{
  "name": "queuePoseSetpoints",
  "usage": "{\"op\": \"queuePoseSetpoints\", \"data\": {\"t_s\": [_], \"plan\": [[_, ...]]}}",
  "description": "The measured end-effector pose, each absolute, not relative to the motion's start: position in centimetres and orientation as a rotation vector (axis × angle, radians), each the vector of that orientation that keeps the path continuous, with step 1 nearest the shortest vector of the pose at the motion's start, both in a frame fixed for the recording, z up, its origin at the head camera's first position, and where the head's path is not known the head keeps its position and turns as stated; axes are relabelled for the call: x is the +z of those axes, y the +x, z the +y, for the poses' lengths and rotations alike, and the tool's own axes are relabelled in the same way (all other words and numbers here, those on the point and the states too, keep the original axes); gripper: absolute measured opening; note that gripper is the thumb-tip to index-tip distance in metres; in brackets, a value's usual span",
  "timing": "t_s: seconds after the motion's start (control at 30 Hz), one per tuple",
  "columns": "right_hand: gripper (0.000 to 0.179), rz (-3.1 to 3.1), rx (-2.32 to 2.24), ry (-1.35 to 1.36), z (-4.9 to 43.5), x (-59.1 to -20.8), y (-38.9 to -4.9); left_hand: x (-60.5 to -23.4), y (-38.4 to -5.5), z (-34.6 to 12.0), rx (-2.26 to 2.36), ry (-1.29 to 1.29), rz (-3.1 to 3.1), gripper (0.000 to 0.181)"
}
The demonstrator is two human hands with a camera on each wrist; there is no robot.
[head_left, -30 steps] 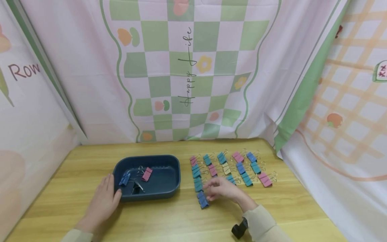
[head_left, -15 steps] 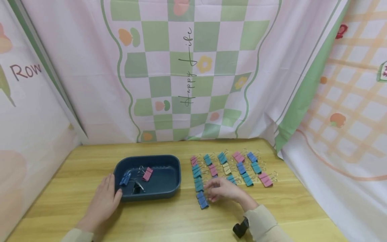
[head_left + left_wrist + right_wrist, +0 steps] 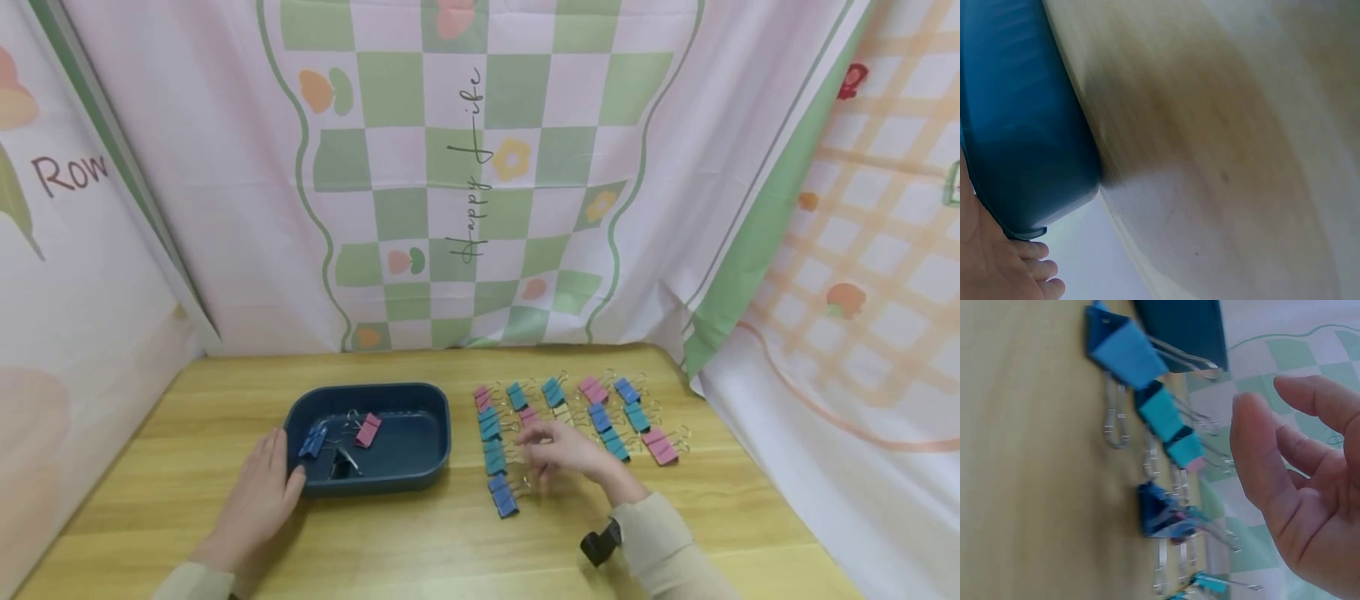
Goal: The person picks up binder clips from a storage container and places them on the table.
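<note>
My left hand (image 3: 257, 487) rests with straight fingers along the left end of a dark blue plastic box (image 3: 405, 482). Inside the box lie a blue binder clip (image 3: 312, 442), a pink binder clip (image 3: 368, 430) and a black binder clip (image 3: 341, 467). My right hand (image 3: 562, 450) hovers over the laid-out binder clips, holding nothing. In the right wrist view its thumb and index finger stand apart in the air. Nearest to it are a blue binder clip (image 3: 503, 497) at the front and a teal binder clip (image 3: 494, 457) behind. Another blue clip (image 3: 1163, 512) is hidden under this hand in the head view.
Several pink, teal, blue and yellow binder clips lie in columns on the right of the wooden table (image 3: 420, 550), including a large pink binder clip (image 3: 660, 447) at the right. A patterned curtain (image 3: 480, 175) hangs behind the table.
My right hand has risen and drawn slightly away from the front blue binder clip, leaving its wire handles in view. My left hand stays on the box.
</note>
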State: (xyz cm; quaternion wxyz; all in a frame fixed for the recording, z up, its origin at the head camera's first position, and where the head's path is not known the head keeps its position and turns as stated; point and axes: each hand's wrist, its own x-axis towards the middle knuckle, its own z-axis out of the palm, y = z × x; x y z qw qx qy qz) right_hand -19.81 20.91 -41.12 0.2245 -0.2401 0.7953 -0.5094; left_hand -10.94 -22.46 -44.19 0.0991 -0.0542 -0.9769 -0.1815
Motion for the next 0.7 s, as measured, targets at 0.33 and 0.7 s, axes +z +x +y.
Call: {"op": "queuePoseSetpoints", "data": {"t_s": [0.33, 0.7], "plan": [[0.03, 2.267, -1.356, -0.703, 19.2, -37.7, -21.6, -44.4, -11.1, -22.5, -0.522, -0.158, -2.893, 0.063], [0.033, 2.309, -1.369, -0.759, 14.6, -35.2, -23.0, -44.1, -10.9, -22.4, -0.527, -0.15, -2.895, 0.063]]}}
